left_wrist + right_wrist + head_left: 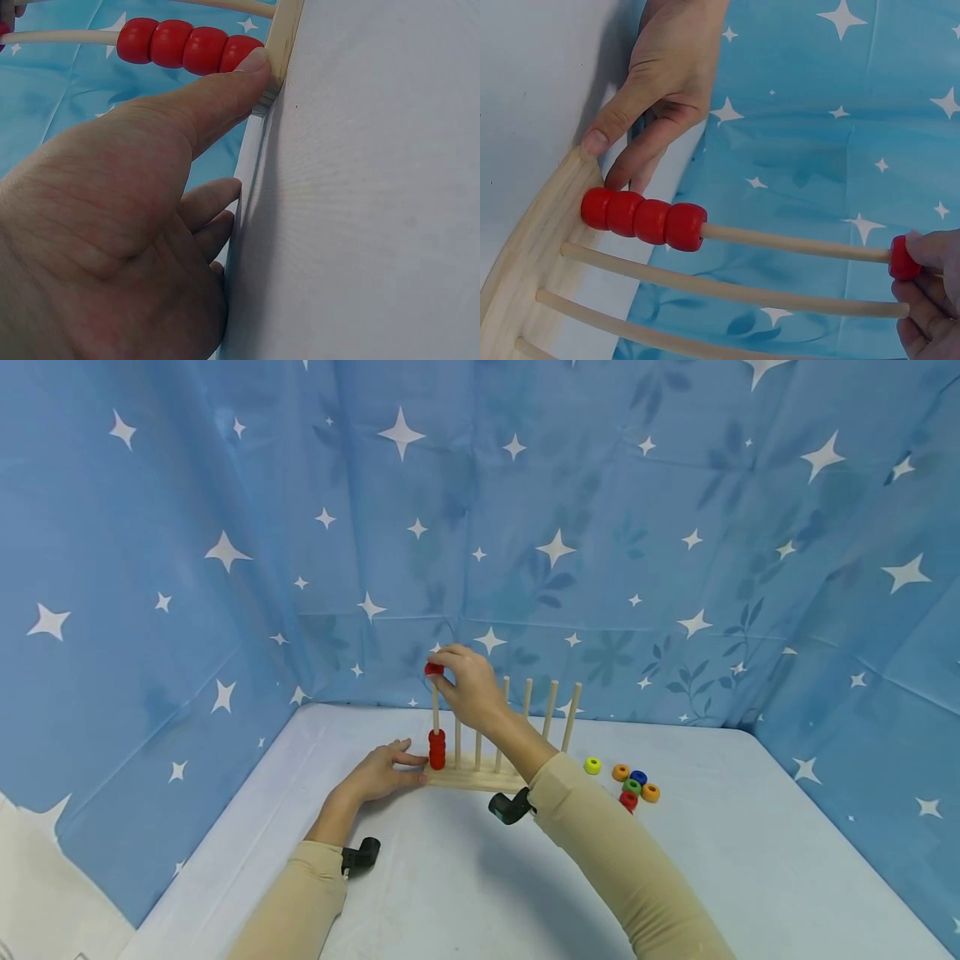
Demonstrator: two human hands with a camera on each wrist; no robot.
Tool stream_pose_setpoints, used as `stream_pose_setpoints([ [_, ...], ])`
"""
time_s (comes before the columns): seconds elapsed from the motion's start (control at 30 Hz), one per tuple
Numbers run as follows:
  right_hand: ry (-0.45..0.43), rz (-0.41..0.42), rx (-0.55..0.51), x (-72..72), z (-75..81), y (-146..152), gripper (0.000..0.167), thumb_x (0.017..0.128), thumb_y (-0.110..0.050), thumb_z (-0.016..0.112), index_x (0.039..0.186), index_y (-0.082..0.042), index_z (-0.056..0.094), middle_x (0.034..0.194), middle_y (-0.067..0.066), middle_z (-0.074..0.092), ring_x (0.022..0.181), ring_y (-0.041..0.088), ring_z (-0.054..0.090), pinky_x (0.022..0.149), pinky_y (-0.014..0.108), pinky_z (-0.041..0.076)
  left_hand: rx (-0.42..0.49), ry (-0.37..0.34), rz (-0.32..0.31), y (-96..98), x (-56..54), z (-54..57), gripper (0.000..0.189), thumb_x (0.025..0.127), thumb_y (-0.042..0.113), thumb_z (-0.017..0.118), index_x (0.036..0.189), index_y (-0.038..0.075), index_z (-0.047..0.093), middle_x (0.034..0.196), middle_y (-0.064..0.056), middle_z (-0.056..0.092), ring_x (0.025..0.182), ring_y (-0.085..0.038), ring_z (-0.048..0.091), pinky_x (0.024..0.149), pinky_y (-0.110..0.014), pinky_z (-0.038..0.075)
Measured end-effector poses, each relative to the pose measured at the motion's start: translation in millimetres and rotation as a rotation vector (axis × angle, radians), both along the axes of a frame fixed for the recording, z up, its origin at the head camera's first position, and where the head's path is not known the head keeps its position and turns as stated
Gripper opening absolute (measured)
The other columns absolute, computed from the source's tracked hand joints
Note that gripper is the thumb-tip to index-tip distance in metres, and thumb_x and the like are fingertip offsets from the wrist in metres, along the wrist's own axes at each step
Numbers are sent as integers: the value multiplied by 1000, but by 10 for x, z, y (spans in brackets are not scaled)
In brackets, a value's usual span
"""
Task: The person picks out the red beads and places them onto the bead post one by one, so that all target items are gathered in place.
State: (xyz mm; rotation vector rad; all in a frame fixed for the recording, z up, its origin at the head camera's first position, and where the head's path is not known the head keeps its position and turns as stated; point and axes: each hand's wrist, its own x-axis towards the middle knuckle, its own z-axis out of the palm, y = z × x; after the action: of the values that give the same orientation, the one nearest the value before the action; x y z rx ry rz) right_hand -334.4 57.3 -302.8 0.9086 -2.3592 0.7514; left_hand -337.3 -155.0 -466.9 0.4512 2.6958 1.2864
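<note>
A wooden peg stand with a row of upright pegs stands on the table. Its leftmost peg carries several stacked red beads at the bottom. My left hand holds the left end of the stand's base, thumb at the front corner and index finger on the other side, as the right wrist view shows. Up at the tip of that same peg, my right hand pinches one more red bead between thumb and fingers. The peg's tip meets the bead. The other pegs in view hold no beads.
To the right of the stand lie loose beads: a yellow one, a blue one, a green one, a red one and orange ones. A blue star-patterned curtain surrounds the white table.
</note>
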Motion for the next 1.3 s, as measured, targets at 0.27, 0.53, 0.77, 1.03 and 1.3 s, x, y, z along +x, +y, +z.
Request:
stream_pose_setpoints([
  [0.27, -13, -14, 8, -7, -6, 5, 25, 101, -15, 70, 123, -4, 75, 125, 10, 72, 118, 28, 68, 96, 38, 59, -7, 6, -7, -4, -8, -7, 44, 89, 35, 83, 129, 18, 76, 166, -20, 37, 159, -44, 18, 123, -72, 17],
  [0.53, -18, -12, -14, 3, -4, 29, 26, 101, -17, 71, 123, -4, 75, 127, 11, 71, 116, 28, 69, 94, 38, 59, -6, 3, -7, -5, 11, 2, 44, 89, 33, 83, 129, 16, 76, 166, -22, 36, 159, -46, 18, 123, -71, 17],
  [0.77, 17, 49, -108, 98, 58, 91, 25, 99, -14, 72, 122, -2, 75, 123, 12, 72, 113, 28, 70, 93, 39, 60, -9, 15, -7, -7, 7, 2, 43, 89, 34, 84, 128, 15, 77, 166, -22, 36, 159, -45, 19, 123, -70, 18],
  [1.03, 89, 102, -244, 231, 45, 262, 28, 99, -12, 73, 125, -3, 74, 125, 11, 72, 115, 26, 70, 100, 38, 57, -19, 25, -9, 2, 8, 11, 44, 90, 33, 83, 129, 14, 76, 166, -22, 36, 159, -45, 19, 123, -70, 19],
  [1.3, 156, 112, -374, 359, -140, 499, 29, 98, -9, 73, 125, 0, 73, 124, 13, 72, 111, 27, 69, 96, 43, 58, -1, 22, -7, 13, 3, -5, 43, 89, 32, 84, 128, 15, 76, 166, -21, 36, 159, -44, 18, 125, -68, 18],
])
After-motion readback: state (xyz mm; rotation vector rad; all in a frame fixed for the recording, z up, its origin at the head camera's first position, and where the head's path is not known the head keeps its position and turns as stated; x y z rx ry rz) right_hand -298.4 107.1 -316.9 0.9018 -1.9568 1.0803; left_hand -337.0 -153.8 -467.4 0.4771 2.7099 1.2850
